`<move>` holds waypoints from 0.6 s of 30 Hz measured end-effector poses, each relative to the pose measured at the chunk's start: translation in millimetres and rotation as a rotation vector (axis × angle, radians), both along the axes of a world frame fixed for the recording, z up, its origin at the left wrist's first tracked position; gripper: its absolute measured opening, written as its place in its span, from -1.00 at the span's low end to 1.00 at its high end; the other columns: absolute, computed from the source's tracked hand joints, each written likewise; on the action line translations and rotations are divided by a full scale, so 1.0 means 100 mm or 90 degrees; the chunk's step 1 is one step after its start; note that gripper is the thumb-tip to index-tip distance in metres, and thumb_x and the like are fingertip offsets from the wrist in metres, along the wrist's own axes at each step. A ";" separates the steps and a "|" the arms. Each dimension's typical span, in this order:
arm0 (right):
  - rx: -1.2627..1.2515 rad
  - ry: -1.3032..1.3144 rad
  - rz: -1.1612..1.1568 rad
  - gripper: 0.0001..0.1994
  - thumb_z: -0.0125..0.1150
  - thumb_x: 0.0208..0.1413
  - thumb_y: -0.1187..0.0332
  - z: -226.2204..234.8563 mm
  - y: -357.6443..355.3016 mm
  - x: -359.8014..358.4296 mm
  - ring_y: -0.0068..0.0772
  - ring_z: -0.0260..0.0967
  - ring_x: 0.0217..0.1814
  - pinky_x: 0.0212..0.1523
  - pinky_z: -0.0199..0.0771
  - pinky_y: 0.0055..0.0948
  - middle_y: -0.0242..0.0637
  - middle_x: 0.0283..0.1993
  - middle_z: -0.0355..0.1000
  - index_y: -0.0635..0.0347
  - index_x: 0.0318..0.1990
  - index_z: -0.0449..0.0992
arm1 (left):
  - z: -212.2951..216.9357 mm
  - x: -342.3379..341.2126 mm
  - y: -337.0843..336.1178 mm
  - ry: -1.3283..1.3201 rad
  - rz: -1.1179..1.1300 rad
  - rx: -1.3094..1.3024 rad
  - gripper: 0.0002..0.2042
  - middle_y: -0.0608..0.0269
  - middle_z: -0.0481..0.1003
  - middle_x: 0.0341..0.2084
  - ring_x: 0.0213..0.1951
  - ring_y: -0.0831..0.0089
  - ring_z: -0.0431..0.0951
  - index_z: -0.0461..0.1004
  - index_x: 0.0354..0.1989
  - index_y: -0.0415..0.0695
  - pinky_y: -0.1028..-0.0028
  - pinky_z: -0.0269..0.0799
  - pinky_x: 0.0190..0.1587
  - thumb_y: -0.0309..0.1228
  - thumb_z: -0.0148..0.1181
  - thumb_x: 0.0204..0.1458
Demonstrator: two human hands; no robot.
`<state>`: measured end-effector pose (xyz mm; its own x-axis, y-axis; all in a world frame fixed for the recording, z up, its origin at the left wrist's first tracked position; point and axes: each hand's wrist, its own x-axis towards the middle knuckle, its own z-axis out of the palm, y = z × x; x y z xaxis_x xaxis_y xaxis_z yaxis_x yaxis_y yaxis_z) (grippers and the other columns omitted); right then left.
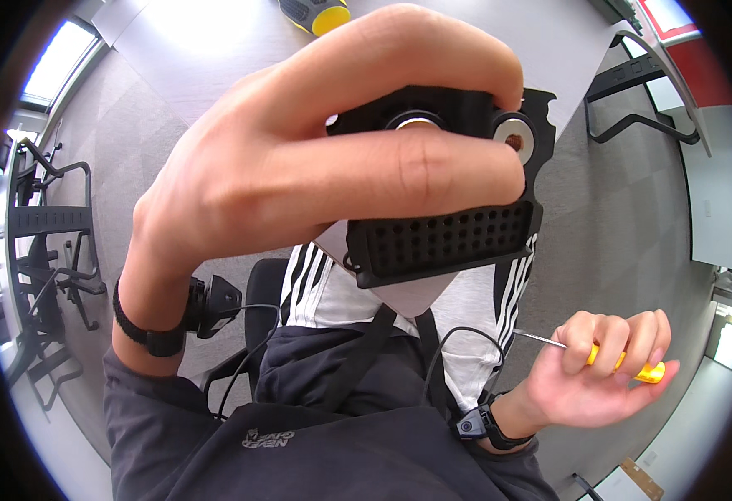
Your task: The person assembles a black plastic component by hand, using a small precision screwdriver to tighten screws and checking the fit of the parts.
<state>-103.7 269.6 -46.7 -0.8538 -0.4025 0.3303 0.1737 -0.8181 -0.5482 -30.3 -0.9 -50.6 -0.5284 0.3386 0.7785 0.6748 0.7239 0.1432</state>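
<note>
The left hand (299, 159) holds the black perforated part (445, 209) raised close to the camera, above the lap, with thumb and fingers closed around its upper body. The part looks like rigid moulded plastic, probably light (one hand carries it easily); the solid outer edges appear the safest place to grip. It shows a grid of small holes and two round metal-lined openings. The right hand (600, 367) is fisted around a yellow-handled screwdriver (625, 363), low at the right.
</note>
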 end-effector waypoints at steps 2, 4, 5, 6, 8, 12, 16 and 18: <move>0.010 0.021 0.011 -0.70 -0.24 0.33 0.08 -0.03 0.06 -0.03 -0.65 -0.14 -0.75 -0.79 -0.29 -0.58 -0.52 -0.57 0.08 0.02 -0.39 0.13 | 0.03 -0.01 0.00 0.002 -0.017 -0.028 -0.71 -0.13 0.32 -0.06 -0.08 -0.11 0.53 0.46 -0.19 -0.23 0.13 0.57 -0.04 -0.58 0.29 -0.15; -0.019 -0.012 0.045 -0.67 -0.28 0.35 0.06 0.00 0.09 -0.11 -0.65 -0.17 -0.76 -0.79 -0.29 -0.58 -0.52 -0.60 0.06 0.02 -0.42 0.14 | 0.18 -0.03 0.04 -0.053 0.018 -0.047 -0.69 -0.13 0.34 -0.05 -0.07 -0.10 0.52 0.46 -0.18 -0.22 0.15 0.58 -0.04 -0.58 0.30 -0.17; -0.035 -0.036 0.070 -0.64 -0.32 0.36 0.03 0.01 0.11 -0.14 -0.65 -0.20 -0.76 -0.77 -0.31 -0.57 -0.53 -0.64 0.03 0.02 -0.44 0.13 | 0.20 -0.04 -0.02 -0.049 0.032 -0.105 -0.65 -0.15 0.36 -0.03 -0.04 -0.03 0.52 0.47 -0.16 -0.19 0.22 0.58 -0.03 -0.56 0.34 -0.21; -0.039 -0.037 0.066 -0.64 -0.32 0.36 0.03 0.01 0.12 -0.16 -0.65 -0.20 -0.76 -0.77 -0.31 -0.57 -0.53 -0.64 0.03 0.02 -0.44 0.13 | 0.21 -0.04 -0.01 -0.050 0.028 -0.109 -0.65 -0.15 0.36 -0.03 -0.04 -0.03 0.52 0.47 -0.16 -0.19 0.22 0.58 -0.03 -0.56 0.34 -0.21; -0.056 -0.068 0.105 -0.61 -0.31 0.35 0.00 0.00 0.15 -0.18 -0.67 -0.22 -0.75 -0.74 -0.32 -0.58 -0.54 -0.67 0.00 0.01 -0.47 0.12 | 0.23 -0.01 0.02 -0.071 0.099 -0.124 -0.60 -0.13 0.39 -0.01 -0.02 0.06 0.52 0.49 -0.12 -0.12 0.29 0.56 0.02 -0.54 0.35 -0.24; -0.047 -0.073 0.071 -0.60 -0.29 0.35 -0.01 0.01 0.13 -0.12 -0.68 -0.25 -0.76 -0.72 -0.32 -0.57 -0.55 -0.69 -0.02 0.01 -0.48 0.10 | 0.28 0.10 0.02 -0.047 0.186 -0.231 -0.53 -0.01 0.46 -0.01 -0.01 0.16 0.52 0.53 -0.07 0.01 0.33 0.50 0.08 -0.49 0.38 -0.28; -0.048 -0.080 0.064 -0.59 -0.27 0.34 -0.01 0.00 0.14 -0.10 -0.69 -0.29 -0.79 -0.74 -0.30 -0.58 -0.57 -0.72 -0.04 0.01 -0.49 0.09 | 0.28 0.13 0.06 -0.040 0.199 -0.246 -0.55 0.02 0.46 0.01 0.00 0.21 0.52 0.53 -0.07 0.00 0.32 0.49 0.09 -0.44 0.38 -0.26; -0.049 -0.080 0.084 -0.59 -0.27 0.34 -0.01 -0.01 0.14 -0.09 -0.71 -0.27 -0.80 -0.75 -0.28 -0.60 -0.57 -0.73 -0.03 0.01 -0.50 0.09 | 0.29 0.15 0.04 -0.045 0.204 -0.224 -0.56 0.04 0.46 0.01 0.01 0.22 0.51 0.53 -0.07 0.00 0.32 0.48 0.10 -0.43 0.37 -0.25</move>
<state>-112.9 283.2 -47.5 -0.8317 -0.4913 0.2584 0.3454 -0.8224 -0.4520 -15.0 3.1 -21.4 -0.6966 0.3860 0.6047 0.4068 0.9068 -0.1103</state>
